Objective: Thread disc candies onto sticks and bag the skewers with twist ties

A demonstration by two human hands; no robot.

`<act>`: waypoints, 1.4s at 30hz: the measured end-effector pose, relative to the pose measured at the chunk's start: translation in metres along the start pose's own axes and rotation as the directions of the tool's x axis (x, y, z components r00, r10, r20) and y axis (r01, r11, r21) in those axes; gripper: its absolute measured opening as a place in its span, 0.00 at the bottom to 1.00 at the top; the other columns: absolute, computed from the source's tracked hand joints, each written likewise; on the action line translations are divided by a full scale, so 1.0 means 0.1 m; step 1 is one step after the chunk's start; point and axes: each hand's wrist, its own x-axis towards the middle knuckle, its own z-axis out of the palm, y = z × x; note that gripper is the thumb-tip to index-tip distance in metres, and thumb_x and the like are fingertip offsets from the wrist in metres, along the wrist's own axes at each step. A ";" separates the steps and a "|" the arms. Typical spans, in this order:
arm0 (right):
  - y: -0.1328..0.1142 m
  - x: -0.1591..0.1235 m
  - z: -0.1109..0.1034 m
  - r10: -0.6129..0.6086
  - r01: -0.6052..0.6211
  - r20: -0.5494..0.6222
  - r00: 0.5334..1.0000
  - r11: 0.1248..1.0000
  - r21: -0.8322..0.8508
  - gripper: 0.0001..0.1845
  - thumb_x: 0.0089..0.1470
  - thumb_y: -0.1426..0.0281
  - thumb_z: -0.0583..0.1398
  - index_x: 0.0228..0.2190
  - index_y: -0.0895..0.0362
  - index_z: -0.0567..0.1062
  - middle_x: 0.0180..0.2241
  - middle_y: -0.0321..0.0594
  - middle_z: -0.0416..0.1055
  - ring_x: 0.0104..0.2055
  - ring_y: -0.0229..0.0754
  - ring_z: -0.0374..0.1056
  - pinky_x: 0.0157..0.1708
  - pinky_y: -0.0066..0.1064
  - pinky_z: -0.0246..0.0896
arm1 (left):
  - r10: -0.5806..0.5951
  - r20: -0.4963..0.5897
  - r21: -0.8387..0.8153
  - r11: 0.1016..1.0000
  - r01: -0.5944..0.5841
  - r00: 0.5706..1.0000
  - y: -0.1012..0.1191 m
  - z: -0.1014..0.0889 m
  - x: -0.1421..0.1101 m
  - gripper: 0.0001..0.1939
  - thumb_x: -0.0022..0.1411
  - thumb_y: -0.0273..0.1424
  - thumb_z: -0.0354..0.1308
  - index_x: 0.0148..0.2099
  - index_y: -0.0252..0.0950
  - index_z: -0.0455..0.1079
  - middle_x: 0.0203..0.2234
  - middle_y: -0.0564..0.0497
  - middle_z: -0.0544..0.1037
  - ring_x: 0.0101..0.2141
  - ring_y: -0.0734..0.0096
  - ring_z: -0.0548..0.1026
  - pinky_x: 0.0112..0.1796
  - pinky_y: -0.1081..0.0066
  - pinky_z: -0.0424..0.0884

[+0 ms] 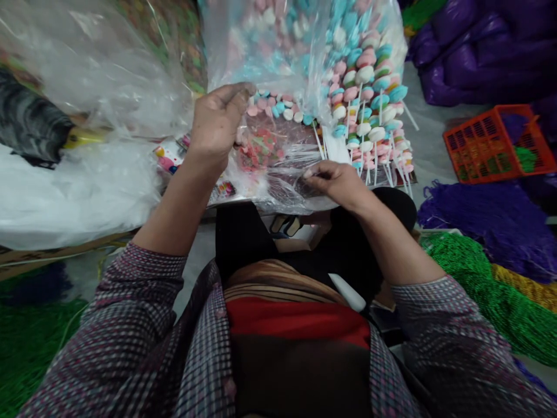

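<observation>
My left hand [220, 119] is closed, thumb and fingers pressed together at the left end of a row of small pink, white and blue candies [278, 108]. What lies between its fingertips is hidden. My right hand [337, 183] is pinched above crumpled clear plastic wrappers [287, 188]; I cannot make out what it holds. Between the hands lies a clear bag of red gummy candies [260, 152]. To the right, pink, white and blue marshmallow skewers [376, 104] on white sticks lie in a pile.
A big clear bag of pastel marshmallows [278, 35] stands behind the hands. White plastic sheeting [73, 191] covers the left side. On the right are an orange basket [496, 145], purple bags [470, 46], purple strands [483, 223] and green strands [491, 290].
</observation>
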 end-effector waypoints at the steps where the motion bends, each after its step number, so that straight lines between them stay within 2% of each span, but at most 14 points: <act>1: -0.07 0.03 -0.08 0.033 -0.030 -0.039 0.999 0.995 0.098 0.04 0.52 0.66 0.66 0.29 0.54 0.79 0.30 0.37 0.75 0.30 0.41 0.68 0.34 0.37 0.70 | 0.005 -0.041 -0.023 1.000 -0.006 0.999 0.03 0.04 -0.02 0.07 0.57 0.44 0.65 0.37 0.51 0.81 0.20 0.56 0.77 0.21 0.67 0.71 0.21 0.65 0.63; 3: -0.29 0.12 -0.20 0.040 -0.014 -0.107 0.993 0.972 0.235 0.08 0.50 0.63 0.69 0.28 0.53 0.78 0.27 0.36 0.73 0.27 0.40 0.65 0.30 0.37 0.69 | 0.002 -0.056 -0.034 0.999 -0.004 0.998 0.08 0.11 -0.05 0.06 0.56 0.42 0.67 0.36 0.50 0.80 0.22 0.56 0.78 0.22 0.68 0.71 0.21 0.66 0.63; 6: -0.71 0.32 -0.22 -0.067 0.129 -0.209 0.975 0.946 0.297 0.07 0.48 0.66 0.70 0.28 0.50 0.77 0.31 0.37 0.75 0.28 0.41 0.66 0.31 0.38 0.70 | -0.035 -0.025 -0.031 0.999 0.035 0.999 0.15 0.19 -0.09 0.05 0.58 0.40 0.67 0.37 0.48 0.79 0.22 0.56 0.77 0.24 0.68 0.72 0.24 0.66 0.65; 8: -0.92 0.49 -0.12 -0.169 0.232 -0.249 0.954 0.940 0.251 0.04 0.50 0.69 0.67 0.29 0.49 0.77 0.34 0.37 0.77 0.29 0.43 0.69 0.32 0.39 0.71 | -0.045 -0.027 -0.044 0.998 0.044 0.999 0.19 0.21 -0.12 0.04 0.59 0.38 0.66 0.36 0.46 0.79 0.23 0.55 0.77 0.26 0.67 0.72 0.27 0.65 0.66; 10: -1.01 0.64 0.00 -0.248 0.272 -0.209 0.946 0.958 0.091 0.05 0.51 0.70 0.67 0.30 0.47 0.77 0.38 0.38 0.79 0.38 0.46 0.74 0.45 0.41 0.74 | -0.046 -0.048 -0.072 0.997 0.043 0.998 0.22 0.21 -0.13 0.03 0.60 0.34 0.64 0.35 0.44 0.79 0.24 0.55 0.76 0.26 0.68 0.72 0.29 0.65 0.67; 12: -1.02 0.72 0.07 -0.305 0.299 -0.190 0.933 0.952 -0.057 0.06 0.53 0.70 0.67 0.29 0.45 0.77 0.40 0.37 0.81 0.48 0.48 0.74 0.57 0.40 0.69 | -0.054 -0.081 -0.074 0.996 0.048 0.995 0.22 0.19 -0.12 0.05 0.59 0.32 0.61 0.33 0.43 0.79 0.23 0.54 0.75 0.24 0.70 0.68 0.27 0.66 0.65; 14: -0.96 0.73 0.06 -0.329 0.316 -0.229 0.916 0.944 -0.092 0.06 0.57 0.69 0.65 0.30 0.44 0.77 0.42 0.36 0.81 0.50 0.48 0.74 0.59 0.39 0.68 | -0.054 -0.118 -0.040 0.998 0.050 0.991 0.20 0.16 -0.07 0.05 0.59 0.32 0.61 0.33 0.45 0.79 0.22 0.55 0.75 0.21 0.72 0.64 0.24 0.67 0.61; 19: -0.76 0.56 -0.13 -0.199 0.214 -0.385 0.901 0.977 -0.003 0.06 0.62 0.67 0.60 0.33 0.50 0.77 0.35 0.37 0.78 0.32 0.41 0.71 0.37 0.36 0.69 | -0.015 -0.177 -0.017 1.000 0.013 0.984 0.11 0.20 0.12 0.06 0.53 0.37 0.60 0.29 0.44 0.77 0.19 0.54 0.72 0.16 0.74 0.57 0.17 0.67 0.51; 25: -0.49 0.57 0.00 -0.025 0.000 -0.142 0.990 0.985 -0.174 0.16 0.58 0.59 0.67 0.24 0.53 0.72 0.23 0.35 0.72 0.36 0.45 0.73 0.43 0.39 0.67 | 0.035 -0.042 0.034 0.999 -0.034 0.998 0.13 0.30 0.22 0.06 0.55 0.33 0.61 0.26 0.47 0.75 0.22 0.53 0.76 0.22 0.67 0.67 0.23 0.64 0.60; 29: -0.63 0.73 0.00 0.001 -0.014 -0.233 0.972 0.998 -0.053 0.19 0.59 0.69 0.64 0.19 0.52 0.69 0.18 0.34 0.68 0.25 0.39 0.66 0.31 0.35 0.65 | 0.077 -0.025 0.075 0.994 -0.075 0.997 0.33 0.16 0.25 0.08 0.65 0.31 0.62 0.32 0.41 0.76 0.21 0.56 0.74 0.19 0.78 0.60 0.21 0.68 0.55; 32: -0.86 0.85 -0.10 -0.067 0.092 -0.360 0.931 0.994 0.053 0.17 0.58 0.74 0.63 0.20 0.52 0.70 0.17 0.31 0.67 0.18 0.35 0.61 0.23 0.32 0.58 | 0.116 -0.022 0.040 0.993 -0.115 0.993 0.51 0.05 0.30 0.13 0.71 0.31 0.58 0.32 0.40 0.75 0.18 0.57 0.69 0.14 0.79 0.53 0.18 0.66 0.50; 35: -0.95 0.89 -0.13 -0.087 0.135 -0.393 0.915 0.986 0.097 0.18 0.58 0.77 0.62 0.20 0.52 0.68 0.16 0.29 0.66 0.16 0.34 0.60 0.20 0.30 0.55 | 0.103 -0.032 0.042 0.994 -0.102 0.994 0.54 0.06 0.31 0.13 0.70 0.29 0.59 0.31 0.41 0.77 0.16 0.59 0.67 0.14 0.80 0.53 0.17 0.67 0.50; 38: -0.82 0.85 -0.02 -0.085 0.095 -0.271 0.959 0.995 0.025 0.16 0.59 0.74 0.64 0.21 0.52 0.69 0.19 0.32 0.68 0.22 0.36 0.65 0.25 0.31 0.61 | 0.023 -0.037 0.073 0.997 -0.020 0.999 0.42 0.19 0.27 0.12 0.67 0.24 0.59 0.30 0.40 0.76 0.19 0.59 0.71 0.17 0.81 0.57 0.20 0.70 0.55; 42: -0.54 0.83 0.20 -0.192 0.183 -0.039 0.981 0.970 -0.158 0.09 0.54 0.66 0.70 0.34 0.52 0.75 0.33 0.38 0.77 0.38 0.47 0.73 0.40 0.39 0.70 | -0.107 0.110 0.157 0.984 0.089 0.988 0.20 0.41 0.22 0.17 0.65 0.22 0.57 0.24 0.41 0.72 0.14 0.57 0.66 0.18 0.73 0.64 0.25 0.68 0.61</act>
